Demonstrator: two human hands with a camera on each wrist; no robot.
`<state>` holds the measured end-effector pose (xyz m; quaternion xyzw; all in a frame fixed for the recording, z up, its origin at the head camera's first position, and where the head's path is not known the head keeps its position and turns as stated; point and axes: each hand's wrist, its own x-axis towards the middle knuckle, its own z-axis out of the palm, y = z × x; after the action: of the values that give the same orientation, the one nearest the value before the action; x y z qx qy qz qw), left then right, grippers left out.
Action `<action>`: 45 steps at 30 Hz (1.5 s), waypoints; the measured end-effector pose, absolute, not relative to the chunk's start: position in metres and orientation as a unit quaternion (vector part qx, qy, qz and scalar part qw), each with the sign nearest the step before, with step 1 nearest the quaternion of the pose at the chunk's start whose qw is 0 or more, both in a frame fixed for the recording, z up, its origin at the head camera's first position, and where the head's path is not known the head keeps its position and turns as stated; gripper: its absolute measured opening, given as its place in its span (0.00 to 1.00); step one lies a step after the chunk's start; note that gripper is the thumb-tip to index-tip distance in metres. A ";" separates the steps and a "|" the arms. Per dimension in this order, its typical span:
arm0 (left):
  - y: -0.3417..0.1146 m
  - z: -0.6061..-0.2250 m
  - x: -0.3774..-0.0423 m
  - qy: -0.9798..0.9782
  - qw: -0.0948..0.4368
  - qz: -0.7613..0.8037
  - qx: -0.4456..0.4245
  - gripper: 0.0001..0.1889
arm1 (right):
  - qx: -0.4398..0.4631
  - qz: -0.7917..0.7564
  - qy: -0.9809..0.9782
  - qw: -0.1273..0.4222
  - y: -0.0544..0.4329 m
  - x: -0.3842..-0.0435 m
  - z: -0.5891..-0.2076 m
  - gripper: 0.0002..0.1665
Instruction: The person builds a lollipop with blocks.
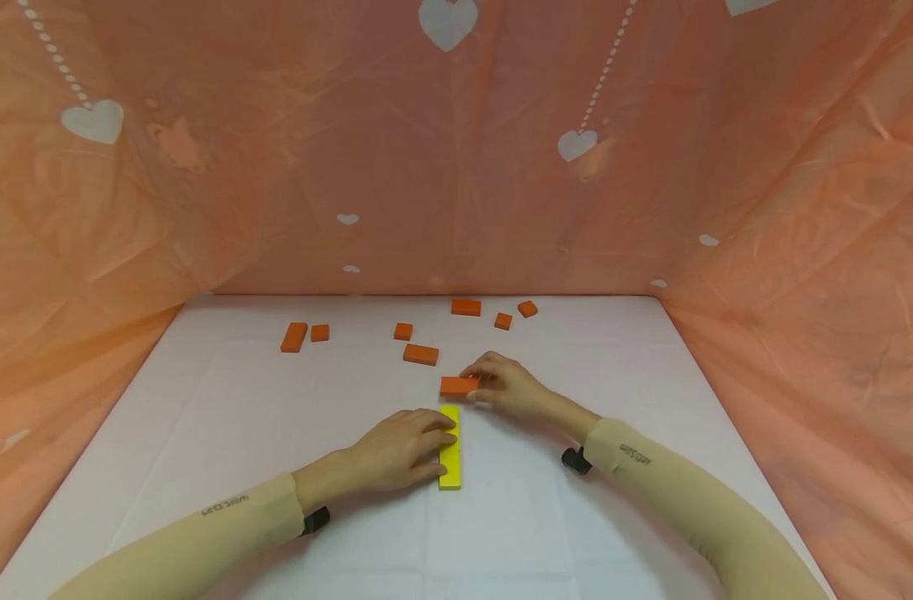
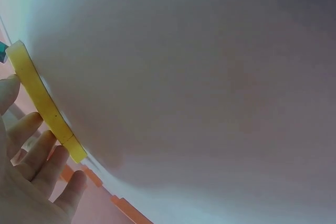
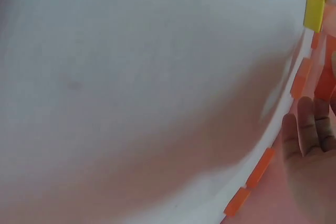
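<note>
A narrow yellow strip [image 1: 449,475] of blocks lies lengthwise on the white table; a seam crosses it near its far end in the left wrist view. My left hand [image 1: 399,450] rests against its left side, fingertips on its top and thumb towards the near end. Just beyond the far end, my right hand [image 1: 510,387] pinches the right end of an orange rectangular block [image 1: 453,386] between thumb and fingers. That block lies crosswise to the yellow strip, with a small gap between them in the head view.
Further back lie orange rectangular blocks [image 1: 421,355] [image 1: 466,307] and small orange square blocks [image 1: 403,332] [image 1: 504,321] [image 1: 527,309]. To the left, a long orange block [image 1: 294,337] sits beside another square block [image 1: 319,333]. A pink-orange curtain [image 1: 456,167] with white hearts encloses the table's back and sides.
</note>
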<state>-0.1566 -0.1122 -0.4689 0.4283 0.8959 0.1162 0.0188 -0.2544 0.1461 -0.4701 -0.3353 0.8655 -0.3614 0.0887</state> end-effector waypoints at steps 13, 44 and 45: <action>-0.113 -0.467 -0.157 0.893 0.018 0.122 0.433 0.23 | -0.372 -0.318 0.867 0.096 0.132 -0.253 -0.476 0.20; -0.110 -0.465 -0.156 0.897 0.025 0.124 0.424 0.22 | -0.378 -0.284 0.875 0.103 0.132 -0.250 -0.474 0.23; -0.110 -0.465 -0.156 0.896 0.025 0.125 0.425 0.22 | -0.376 -0.285 0.876 0.100 0.132 -0.249 -0.473 0.24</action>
<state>-0.1560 -0.1102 -0.4654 0.4246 0.8963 0.1252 0.0251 -0.2493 0.1324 -0.4735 -0.3764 0.8759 -0.2850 0.0996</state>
